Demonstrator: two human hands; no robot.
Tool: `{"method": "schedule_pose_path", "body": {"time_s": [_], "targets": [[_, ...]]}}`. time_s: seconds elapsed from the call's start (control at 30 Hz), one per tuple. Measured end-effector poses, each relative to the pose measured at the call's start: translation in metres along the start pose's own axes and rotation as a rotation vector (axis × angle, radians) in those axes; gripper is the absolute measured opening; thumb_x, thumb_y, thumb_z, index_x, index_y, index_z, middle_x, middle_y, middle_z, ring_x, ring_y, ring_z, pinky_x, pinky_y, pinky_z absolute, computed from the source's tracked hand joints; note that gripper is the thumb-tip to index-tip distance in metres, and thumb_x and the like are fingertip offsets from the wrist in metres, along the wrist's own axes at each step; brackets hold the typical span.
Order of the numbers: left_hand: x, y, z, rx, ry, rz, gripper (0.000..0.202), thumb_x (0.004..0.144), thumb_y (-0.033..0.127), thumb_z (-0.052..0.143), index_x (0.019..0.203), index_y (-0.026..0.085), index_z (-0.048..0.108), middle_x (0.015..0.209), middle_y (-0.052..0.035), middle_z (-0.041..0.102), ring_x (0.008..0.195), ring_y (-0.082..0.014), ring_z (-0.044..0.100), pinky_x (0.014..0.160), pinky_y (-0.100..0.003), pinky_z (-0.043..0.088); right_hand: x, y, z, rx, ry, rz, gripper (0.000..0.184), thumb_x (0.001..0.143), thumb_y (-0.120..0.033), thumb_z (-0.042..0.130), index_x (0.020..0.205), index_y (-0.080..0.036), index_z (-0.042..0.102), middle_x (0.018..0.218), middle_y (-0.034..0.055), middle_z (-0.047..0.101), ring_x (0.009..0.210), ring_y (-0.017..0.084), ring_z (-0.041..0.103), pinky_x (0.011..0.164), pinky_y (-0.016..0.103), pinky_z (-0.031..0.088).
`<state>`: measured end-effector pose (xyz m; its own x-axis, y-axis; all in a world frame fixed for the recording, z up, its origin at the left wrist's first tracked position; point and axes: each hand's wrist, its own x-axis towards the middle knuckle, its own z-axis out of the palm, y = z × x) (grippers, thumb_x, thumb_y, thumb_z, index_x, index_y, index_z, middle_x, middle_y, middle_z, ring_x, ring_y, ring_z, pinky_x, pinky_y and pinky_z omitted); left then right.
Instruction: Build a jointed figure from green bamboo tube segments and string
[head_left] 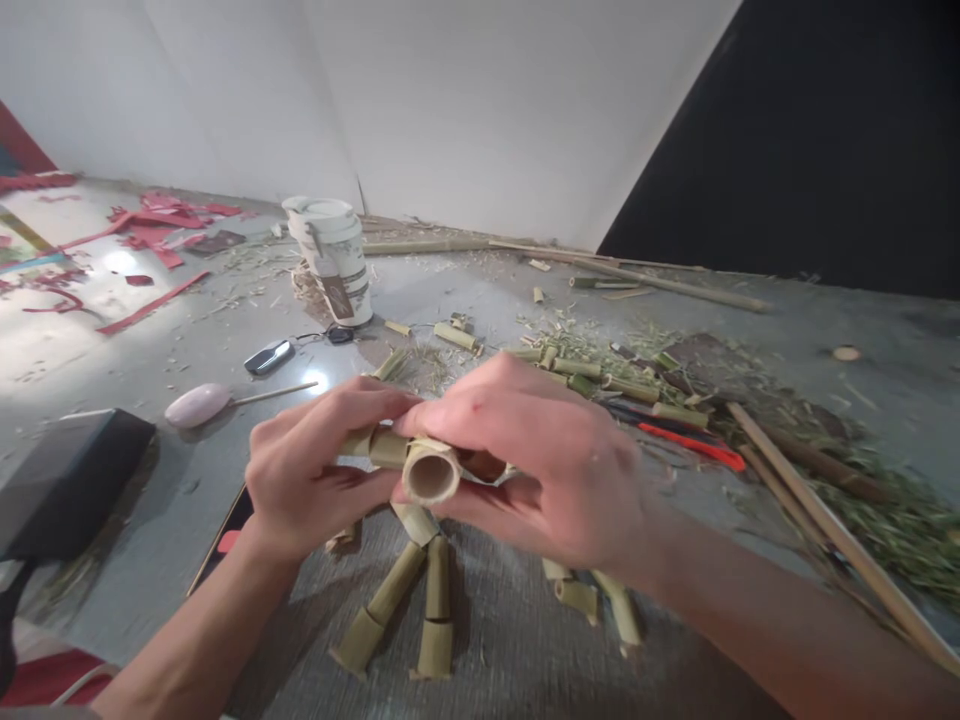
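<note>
Both hands hold a small figure of jointed bamboo tubes in front of me. My right hand [540, 450] is closed around a short bamboo tube [433, 472], its hollow end facing me. Close beside it, my left hand [307, 470] pinches a narrower bamboo segment [388, 447] that touches the tube. Below the hands hang two legs of bamboo pieces [397, 580], each with a flared lower piece. More bamboo pieces [619, 605] show under my right hand; whether they join the figure is hidden.
A white lidded cup [334, 260] stands behind. Cut bamboo pieces [577, 368], shavings and a red-and-black utility knife [690, 440] lie to the right, near long bamboo strips [832, 530]. A pink-headed stick [199, 405] and a black box-shaped object [75, 485] are at left.
</note>
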<state>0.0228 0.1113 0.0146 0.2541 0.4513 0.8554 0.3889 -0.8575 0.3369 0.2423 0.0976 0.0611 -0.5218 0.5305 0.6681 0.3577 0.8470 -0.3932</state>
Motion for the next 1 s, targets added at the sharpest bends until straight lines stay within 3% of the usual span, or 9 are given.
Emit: {"method": "schedule_pose_path", "body": {"time_s": [0.13, 0.33, 0.43, 0.53, 0.63, 0.73, 0.83, 0.9, 1.0], "targets": [[-0.004, -0.002, 0.001, 0.003, -0.009, -0.017, 0.025, 0.095, 0.043, 0.084, 0.113, 0.029, 0.072, 0.093, 0.0025, 0.078, 0.068, -0.0121, 0.070, 0.059, -0.026, 0.058, -0.003, 0.002, 0.000, 0.116, -0.006, -0.014, 0.035, 0.092, -0.017, 0.077, 0.123, -0.032, 0.071, 0.108, -0.0058, 0.079, 0.099, 0.016, 0.074, 0.089, 0.031, 0.067], [-0.005, 0.002, -0.001, 0.034, -0.020, -0.053, 0.021, 0.100, 0.047, 0.076, 0.115, 0.033, 0.070, 0.089, 0.0043, 0.078, 0.063, -0.0122, 0.067, 0.054, -0.029, 0.057, -0.004, 0.002, 0.000, 0.117, 0.002, 0.004, 0.036, 0.093, -0.016, 0.075, 0.123, -0.035, 0.071, 0.111, -0.0049, 0.079, 0.100, 0.018, 0.076, 0.093, 0.035, 0.068], [-0.004, 0.002, -0.001, 0.000, -0.028, -0.103, 0.026, 0.101, 0.052, 0.074, 0.120, 0.035, 0.069, 0.095, 0.0043, 0.078, 0.071, -0.0144, 0.071, 0.060, -0.031, 0.061, -0.001, 0.004, 0.001, 0.148, 0.003, 0.007, 0.030, 0.093, -0.021, 0.081, 0.118, -0.034, 0.070, 0.106, -0.0053, 0.079, 0.098, 0.018, 0.076, 0.087, 0.035, 0.068], [-0.002, 0.000, 0.003, -0.195, -0.066, -0.276, 0.056, 0.092, 0.053, 0.084, 0.139, 0.037, 0.059, 0.118, -0.0021, 0.076, 0.095, -0.0225, 0.077, 0.077, -0.039, 0.068, 0.006, 0.007, 0.002, 0.292, 0.102, 0.082, 0.043, 0.089, -0.019, 0.087, 0.119, -0.035, 0.060, 0.100, -0.0068, 0.078, 0.093, 0.017, 0.078, 0.072, 0.032, 0.067], [-0.002, -0.005, 0.011, -0.523, -0.186, -0.526, 0.083, 0.093, 0.050, 0.083, 0.161, 0.037, 0.036, 0.136, -0.0098, 0.069, 0.117, -0.0290, 0.073, 0.093, -0.047, 0.068, 0.012, 0.012, -0.001, 0.447, 0.268, 0.297, 0.048, 0.090, -0.023, 0.086, 0.121, -0.034, 0.050, 0.100, -0.0047, 0.079, 0.085, 0.019, 0.078, 0.063, 0.033, 0.064], [-0.003, -0.009, 0.019, -0.674, -0.358, -0.675, 0.076, 0.094, 0.037, 0.082, 0.158, 0.034, 0.041, 0.135, -0.0112, 0.070, 0.122, -0.0290, 0.071, 0.099, -0.046, 0.065, 0.016, 0.022, -0.007, 0.458, 0.322, 0.474, 0.044, 0.093, -0.044, 0.082, 0.120, -0.034, 0.049, 0.098, -0.0034, 0.078, 0.079, 0.019, 0.077, 0.061, 0.033, 0.064], [-0.003, -0.008, 0.023, -0.732, -0.513, -0.767, 0.059, 0.093, 0.028, 0.081, 0.146, 0.028, 0.056, 0.120, -0.0094, 0.075, 0.102, -0.0233, 0.075, 0.087, -0.038, 0.066, 0.017, 0.036, -0.012, 0.436, 0.312, 0.523, 0.051, 0.089, -0.056, 0.083, 0.122, -0.035, 0.050, 0.100, -0.0025, 0.075, 0.085, 0.021, 0.079, 0.064, 0.034, 0.066], [-0.002, -0.006, 0.025, -0.757, -0.559, -0.800, 0.049, 0.093, 0.026, 0.079, 0.139, 0.023, 0.062, 0.107, -0.0067, 0.076, 0.089, -0.0193, 0.075, 0.079, -0.034, 0.065, 0.016, 0.045, -0.013, 0.437, 0.302, 0.528, 0.054, 0.088, -0.058, 0.084, 0.123, -0.035, 0.051, 0.099, -0.0019, 0.074, 0.088, 0.022, 0.079, 0.065, 0.034, 0.067], [-0.001, -0.004, 0.027, -0.726, -0.565, -0.820, 0.041, 0.093, 0.025, 0.077, 0.132, 0.021, 0.066, 0.099, -0.0052, 0.076, 0.088, -0.0186, 0.076, 0.078, -0.032, 0.064, 0.014, 0.056, -0.014, 0.450, 0.282, 0.534, 0.055, 0.088, -0.059, 0.084, 0.124, -0.033, 0.051, 0.097, -0.0011, 0.074, 0.089, 0.022, 0.079, 0.069, 0.035, 0.067]]}}
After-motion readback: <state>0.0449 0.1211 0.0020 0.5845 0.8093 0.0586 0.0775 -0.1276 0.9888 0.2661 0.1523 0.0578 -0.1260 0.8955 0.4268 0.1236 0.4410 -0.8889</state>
